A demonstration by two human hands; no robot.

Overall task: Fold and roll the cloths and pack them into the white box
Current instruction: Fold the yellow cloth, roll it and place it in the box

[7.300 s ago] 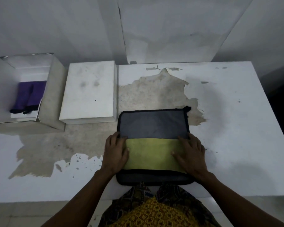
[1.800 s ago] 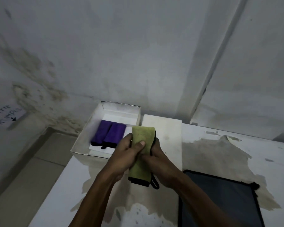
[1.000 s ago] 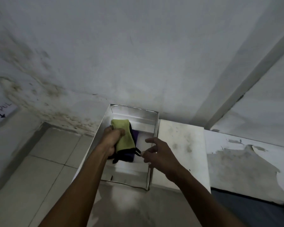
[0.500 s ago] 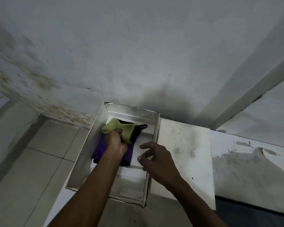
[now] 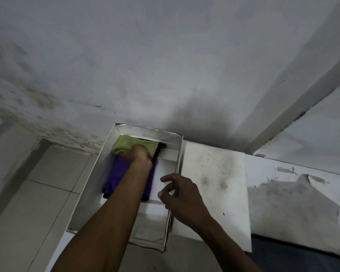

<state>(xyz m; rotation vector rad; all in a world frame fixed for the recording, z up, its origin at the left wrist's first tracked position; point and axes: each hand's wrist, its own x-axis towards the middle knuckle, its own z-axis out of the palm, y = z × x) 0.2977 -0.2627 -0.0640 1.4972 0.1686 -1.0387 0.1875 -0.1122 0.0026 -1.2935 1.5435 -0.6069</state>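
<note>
Floor tiles lie far to the left of the left hand, below the desk edge. White box: open, its left wall just outboard of that hand. Green cloth: rolled, lying crosswise at the far end of the box, directly under and beyond the left hand, whose fingers curl down onto it; whether they clench the roll or merely press it cannot be told. Purple cloths: two rolls lying lengthwise, just nearer the person than the left hand and partly hidden by the forearm. Right hand: hovers over the right wall of the box, fingers loosely curled, grasping nothing. Box lid: flat on the desk, immediately right of the right hand. Dark cloth: spread on the desk, well to the right and nearer the person.

Step in hand, as judged: seating the green roll. Press it against the far wall so it cannot unwind, keep its black trim tucked under, and release only once it sits snug against the purple rolls; the right hand may steady the box wall.
</note>
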